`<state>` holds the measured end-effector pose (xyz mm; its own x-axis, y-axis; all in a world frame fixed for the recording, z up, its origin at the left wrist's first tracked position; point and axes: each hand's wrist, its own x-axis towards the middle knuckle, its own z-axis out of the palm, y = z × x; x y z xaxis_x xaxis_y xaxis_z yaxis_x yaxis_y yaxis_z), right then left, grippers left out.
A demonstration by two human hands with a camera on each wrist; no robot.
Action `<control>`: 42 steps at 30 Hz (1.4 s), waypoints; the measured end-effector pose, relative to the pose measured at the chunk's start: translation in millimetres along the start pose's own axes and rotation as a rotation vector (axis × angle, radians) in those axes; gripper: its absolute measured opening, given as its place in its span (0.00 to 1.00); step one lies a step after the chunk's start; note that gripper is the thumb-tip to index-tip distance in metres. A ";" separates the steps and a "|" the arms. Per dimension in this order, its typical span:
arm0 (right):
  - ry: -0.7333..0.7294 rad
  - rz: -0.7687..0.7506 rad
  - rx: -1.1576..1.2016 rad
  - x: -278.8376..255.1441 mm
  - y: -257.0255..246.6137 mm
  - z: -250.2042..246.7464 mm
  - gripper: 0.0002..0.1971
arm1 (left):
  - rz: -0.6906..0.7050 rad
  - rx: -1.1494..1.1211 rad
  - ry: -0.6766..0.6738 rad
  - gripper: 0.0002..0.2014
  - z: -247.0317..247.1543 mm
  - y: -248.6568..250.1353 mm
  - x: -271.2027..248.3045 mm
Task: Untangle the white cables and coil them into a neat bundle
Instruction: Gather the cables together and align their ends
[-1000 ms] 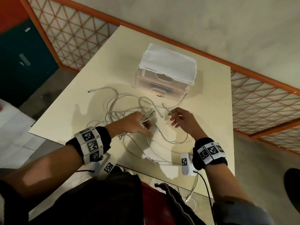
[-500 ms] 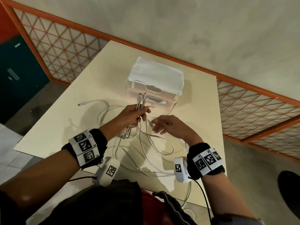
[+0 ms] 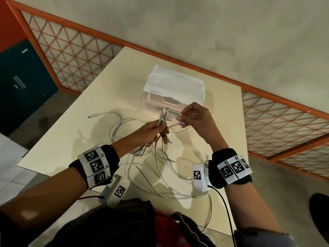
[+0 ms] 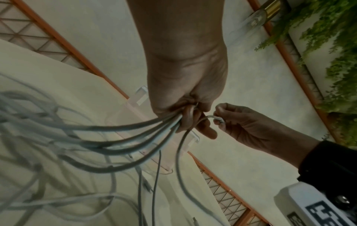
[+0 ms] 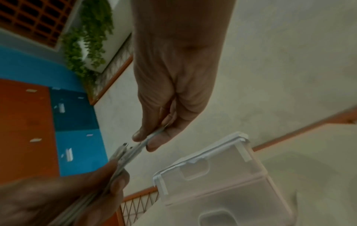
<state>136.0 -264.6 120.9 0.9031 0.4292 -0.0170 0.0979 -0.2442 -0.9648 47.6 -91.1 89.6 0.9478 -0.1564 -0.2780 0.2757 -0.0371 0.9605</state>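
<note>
Below and to the left of the left hand's grip [image 3: 151, 130], the white cables [image 3: 160, 163] trail down in loose, crossing loops onto the table [image 3: 74, 139], with one free plug end [image 3: 91, 116] lying well out to the left. That grip is clamped round a bunch of cable ends [image 3: 164, 116] that stick up above the fingers, raised over the table. Just to its right, the right hand [image 3: 195, 118] pinches a single connector end [image 3: 181, 123] between thumb and fingertips, close beside the bunch and seemingly about to add it. Beyond both grips stands a translucent drawer box [image 3: 173, 97] with a white cloth on top. The risk, as I judge it, is that gathering ends while the lengths below are crossed will tighten the tangle once the cables are pulled up. A thin connector may also slip from the pinch, or ends may slide out of the left grip when it loosens to take another. Loops hanging over the near edge of the table could snag.
</note>
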 end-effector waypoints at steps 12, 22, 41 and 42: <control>-0.248 0.100 -0.016 13.8 1.3 39.8 0.36 | 0.230 0.001 0.010 0.12 -17.0 21.2 -3.2; -0.796 0.252 0.226 8.9 -7.9 67.0 0.32 | 0.339 -0.091 0.085 0.12 -25.7 37.9 -14.6; -0.364 -0.009 -0.454 3.1 -12.3 67.2 0.20 | 0.304 0.101 0.227 0.18 -52.2 63.5 -40.5; -0.362 -0.030 -0.446 3.2 -15.2 67.3 0.20 | 0.304 0.203 0.226 0.18 -55.0 62.8 -41.2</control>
<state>109.2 -201.0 117.9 0.7041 0.6928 -0.1558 0.3593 -0.5368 -0.7634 34.7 -32.8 161.0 0.9986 0.0289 0.0446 -0.0372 -0.2199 0.9748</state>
